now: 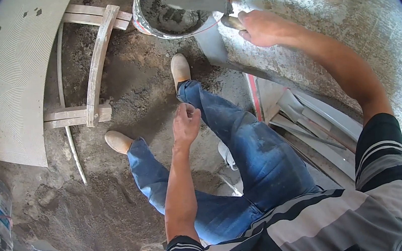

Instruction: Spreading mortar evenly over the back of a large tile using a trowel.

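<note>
Head view shows the trowel (200, 3), its flat grey blade lying across the mouth of the bucket (147, 23) of wet grey mortar at the top of the frame. Right hand (259, 27) is wrapped shut around the trowel's wooden handle. Left hand (186, 122) hangs loosely curled and empty above the right knee. Below stand two tan shoes (180, 69) on dirt; a wooden frame (95, 73) and a ridged tile (8, 85) lie to the left.

Bright daylight glares off the upper-right wall, the ground lies shaded, and the fisheye rim bends dark.
</note>
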The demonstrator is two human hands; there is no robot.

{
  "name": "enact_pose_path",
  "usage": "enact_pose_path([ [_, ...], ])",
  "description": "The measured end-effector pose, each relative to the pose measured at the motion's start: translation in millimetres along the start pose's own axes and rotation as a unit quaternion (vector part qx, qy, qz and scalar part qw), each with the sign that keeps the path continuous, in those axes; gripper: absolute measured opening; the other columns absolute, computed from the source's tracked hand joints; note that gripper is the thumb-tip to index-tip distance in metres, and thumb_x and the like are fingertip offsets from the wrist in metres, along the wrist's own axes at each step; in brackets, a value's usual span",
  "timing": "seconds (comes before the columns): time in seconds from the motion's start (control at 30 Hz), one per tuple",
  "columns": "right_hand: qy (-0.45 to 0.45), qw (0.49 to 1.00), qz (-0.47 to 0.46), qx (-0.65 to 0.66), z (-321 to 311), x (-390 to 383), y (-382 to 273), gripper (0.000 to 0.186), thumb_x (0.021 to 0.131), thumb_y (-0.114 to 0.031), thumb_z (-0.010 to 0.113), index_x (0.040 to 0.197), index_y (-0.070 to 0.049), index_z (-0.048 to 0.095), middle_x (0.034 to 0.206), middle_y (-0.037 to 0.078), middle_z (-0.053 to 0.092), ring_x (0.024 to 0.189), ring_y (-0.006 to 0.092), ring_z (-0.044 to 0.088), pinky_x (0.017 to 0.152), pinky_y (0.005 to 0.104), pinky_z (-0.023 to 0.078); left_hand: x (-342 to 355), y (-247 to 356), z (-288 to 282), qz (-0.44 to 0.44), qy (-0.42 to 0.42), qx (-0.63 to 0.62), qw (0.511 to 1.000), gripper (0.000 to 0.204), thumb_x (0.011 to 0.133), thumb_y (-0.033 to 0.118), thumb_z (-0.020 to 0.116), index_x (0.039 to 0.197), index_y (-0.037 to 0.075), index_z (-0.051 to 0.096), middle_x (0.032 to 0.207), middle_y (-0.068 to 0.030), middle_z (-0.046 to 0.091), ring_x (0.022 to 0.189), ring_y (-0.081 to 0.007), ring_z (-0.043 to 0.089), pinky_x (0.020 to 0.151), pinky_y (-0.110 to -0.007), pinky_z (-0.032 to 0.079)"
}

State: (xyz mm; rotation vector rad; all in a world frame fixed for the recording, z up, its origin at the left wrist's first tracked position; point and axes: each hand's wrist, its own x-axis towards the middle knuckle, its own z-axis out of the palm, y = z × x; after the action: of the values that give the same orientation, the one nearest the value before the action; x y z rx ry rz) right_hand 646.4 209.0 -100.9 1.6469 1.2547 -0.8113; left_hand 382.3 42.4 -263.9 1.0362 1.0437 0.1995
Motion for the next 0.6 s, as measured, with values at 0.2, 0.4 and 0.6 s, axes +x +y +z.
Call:
enact_pose_path([
  [0.2,0.025,0.996,-0.012,-0.084,-9.5,26.0,9.7,0.033,0.088,-0.026,0.049,0.098,0.006,0.052,0.081,0.021,0.061,0.075,0.0326,0.061,0.067,0.0427,0.049,2.3,-1.8,1.3,0.016,-0.008,0.012,1.000,0.021,0.077,0.019,0.060,0.084,0.002,0.052,0.079,-0.0127,0.056,0.071,-0.0252,0.056,0.065,-0.035,0.046],
  [0.4,0.057,0.996,-0.001,-0.061,-28.5,23.3,17.8,0.034,0.085,-0.023,0.049,0.092,0.008,0.059,0.087,0.023,0.062,0.082,0.0350,0.061,0.077,0.0423,0.049,1.2,4.6,-1.2,0.002,-0.015,0.004,1.000,0.022,0.077,0.020,0.061,0.086,0.002,0.052,0.081,-0.0132,0.056,0.072,-0.0263,0.057,0.066,-0.036,0.046],
  [0.6,0.064,0.997,-0.011,-0.045,-22.8,30.4,5.3,0.036,0.084,-0.025,0.049,0.089,0.008,0.060,0.088,0.024,0.062,0.082,0.0359,0.061,0.076,0.0427,0.048,3.8,3.3,-3.3,0.006,-0.016,0.015,1.000,0.023,0.077,0.021,0.061,0.086,0.002,0.052,0.082,-0.0133,0.056,0.073,-0.0253,0.057,0.067,-0.035,0.046],
])
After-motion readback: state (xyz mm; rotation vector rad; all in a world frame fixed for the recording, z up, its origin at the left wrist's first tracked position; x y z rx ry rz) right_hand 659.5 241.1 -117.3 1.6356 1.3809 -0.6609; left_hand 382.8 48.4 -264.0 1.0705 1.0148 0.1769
